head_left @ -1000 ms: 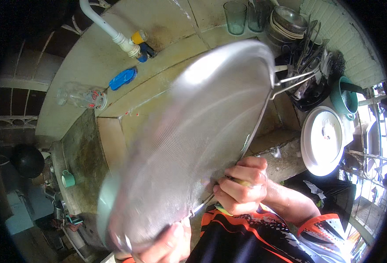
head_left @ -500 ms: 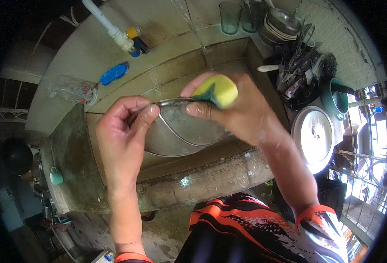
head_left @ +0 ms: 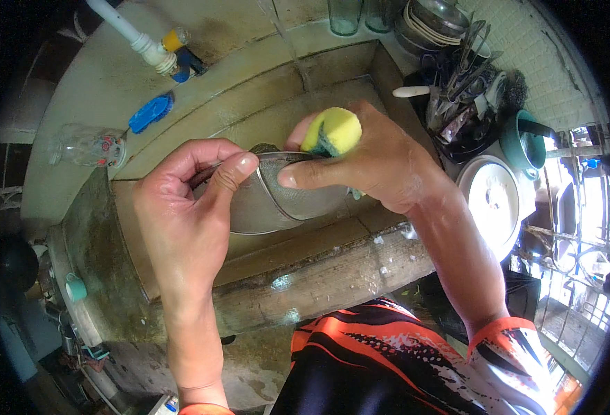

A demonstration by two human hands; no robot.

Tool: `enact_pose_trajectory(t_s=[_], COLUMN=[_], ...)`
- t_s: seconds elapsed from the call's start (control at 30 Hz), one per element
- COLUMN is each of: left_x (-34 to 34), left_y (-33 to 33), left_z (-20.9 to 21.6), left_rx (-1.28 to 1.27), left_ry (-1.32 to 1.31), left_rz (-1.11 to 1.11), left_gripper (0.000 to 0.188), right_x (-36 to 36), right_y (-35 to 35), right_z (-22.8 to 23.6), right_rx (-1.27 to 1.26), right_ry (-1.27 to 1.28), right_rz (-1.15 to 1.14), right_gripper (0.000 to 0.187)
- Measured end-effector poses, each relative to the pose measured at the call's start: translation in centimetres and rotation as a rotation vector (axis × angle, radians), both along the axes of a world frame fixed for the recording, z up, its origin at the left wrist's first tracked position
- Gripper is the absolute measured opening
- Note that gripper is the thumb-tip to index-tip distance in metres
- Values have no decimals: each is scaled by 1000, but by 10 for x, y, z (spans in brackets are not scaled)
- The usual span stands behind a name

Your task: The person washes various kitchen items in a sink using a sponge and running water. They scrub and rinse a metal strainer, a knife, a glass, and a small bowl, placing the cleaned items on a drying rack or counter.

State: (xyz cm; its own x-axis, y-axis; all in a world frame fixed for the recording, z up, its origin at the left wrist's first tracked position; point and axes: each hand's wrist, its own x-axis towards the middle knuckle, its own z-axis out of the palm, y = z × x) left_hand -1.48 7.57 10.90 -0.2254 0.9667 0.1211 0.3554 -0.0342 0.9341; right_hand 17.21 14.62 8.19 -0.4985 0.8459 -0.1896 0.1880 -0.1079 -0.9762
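Note:
Over the sink basin (head_left: pixel 333 62) I hold a round wire-mesh strainer (head_left: pixel 250 211) with a thin metal rim, its mesh hanging down. My left hand (head_left: pixel 194 190) pinches the strainer's rim on the left, thumb on top. In my right hand (head_left: pixel 374 159) is a yellow sponge (head_left: pixel 339 129) with a green scouring side, folded around the far part of the rim. The right thumb lies across the near side of the mesh. The right fingers behind the sponge are mostly hidden, and both hands cover parts of the rim.
A white pipe with a yellow-and-blue tap (head_left: pixel 173 59), a blue brush (head_left: pixel 151 113) and a glass jar (head_left: pixel 90 146) are at the back left. Stacked bowls (head_left: pixel 433 28), utensils (head_left: pixel 467 104), a green pot (head_left: pixel 523 142) and white plates (head_left: pixel 488 200) crowd the right.
The view has shifted slightly. The right hand and sponge have shifted a little along the rim toward the left hand; the left hand keeps its pinch on the strainer.

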Motion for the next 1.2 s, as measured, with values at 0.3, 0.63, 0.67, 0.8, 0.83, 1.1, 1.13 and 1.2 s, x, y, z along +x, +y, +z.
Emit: enact_pose_trajectory(t_s=[0.3,0.63,0.67,0.8,0.83,1.1,1.13,1.2], left_x=[3,6,7,7,6,3,4,5], left_y=[3,4,4,3,3,3,3,3], left_z=[-7,-13,-14,-14,-14,-17,-17,-17], left_rx=[-3,-23,-27,-14,-13,-26,-27,-24], left_ry=[0,-28,-27,1,6,-8,2,9], left_rz=[40,67,64,52,53,36,38,37], left_gripper=[7,7,8,8,8,9,9,9], right_x=[0,0,1,5,5,12,13,15], right_y=[4,5,5,7,7,0,1,3], right_z=[-6,-6,-7,-11,-13,-22,-22,-22], right_rx=[-42,-164,-167,-250,-288,-367,-372,-354], right_ry=[-29,-24,-23,71,116,308,325,312], right_rz=[34,27,40,99,117,71,82,108], right_gripper=[43,49,50,50,50,43,45,45])
